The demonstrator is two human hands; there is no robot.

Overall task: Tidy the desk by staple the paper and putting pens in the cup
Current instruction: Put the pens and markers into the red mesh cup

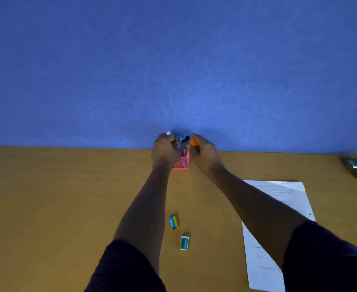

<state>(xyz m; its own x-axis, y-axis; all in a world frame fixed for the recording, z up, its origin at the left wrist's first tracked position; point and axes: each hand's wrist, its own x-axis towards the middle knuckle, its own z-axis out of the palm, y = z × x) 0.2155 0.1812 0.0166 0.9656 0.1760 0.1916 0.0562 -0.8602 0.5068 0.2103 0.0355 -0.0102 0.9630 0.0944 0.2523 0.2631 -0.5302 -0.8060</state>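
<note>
Pink and small, the cup (181,162) stands upright at the far edge of the desk (47,207), right by the blue wall (173,60). Pens (181,142) stick up out of it, long way up and down, tops leaning a bit to the right. The left hand (163,151) is curled against the left side of the cup and holds a pen with a white tip (169,133) that points up. The right hand (205,153) is just to the right of the cup, closed on a pen with an orange end (193,142); that end points left, toward the cup. The paper (278,232) lies flat on the right, long side running away from the person, partly under the right arm. Its print is too blurry to read. A green stapler (356,167) lies far right near the wall, well away from the paper. Two little blue and yellow boxes (173,222) lie between the arms; their writing is too small to read.
</note>
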